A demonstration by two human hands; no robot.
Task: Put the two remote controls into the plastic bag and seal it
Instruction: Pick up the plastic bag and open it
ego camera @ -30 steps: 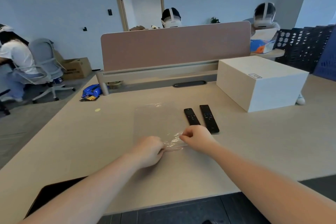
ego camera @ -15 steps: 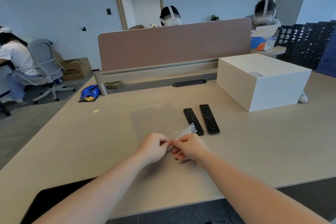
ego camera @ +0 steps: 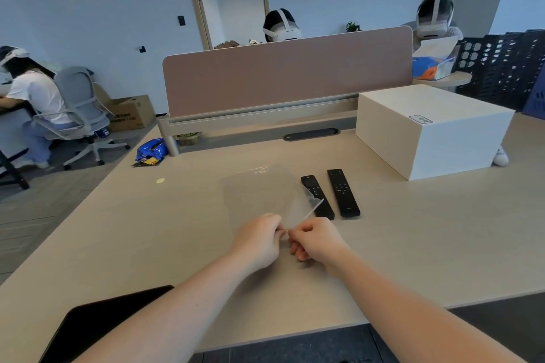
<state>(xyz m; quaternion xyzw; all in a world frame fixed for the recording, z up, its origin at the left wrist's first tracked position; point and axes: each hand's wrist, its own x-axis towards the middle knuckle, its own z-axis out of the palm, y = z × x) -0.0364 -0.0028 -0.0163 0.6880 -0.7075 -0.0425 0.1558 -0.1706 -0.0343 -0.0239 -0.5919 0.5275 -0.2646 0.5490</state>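
Head view: left hand (ego camera: 259, 237) and right hand (ego camera: 317, 240) now drawn close, fingertips pinched on near edge of plastic bag (ego camera: 259, 194), right corner lifted since a second ago. Mouth apparently being parted. Remote controls (ego camera: 330, 197) just beyond right fingers, not yet bagged.

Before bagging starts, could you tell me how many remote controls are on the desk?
2: left remote beside the plastic bag, right remote just right of it. None appears hidden.
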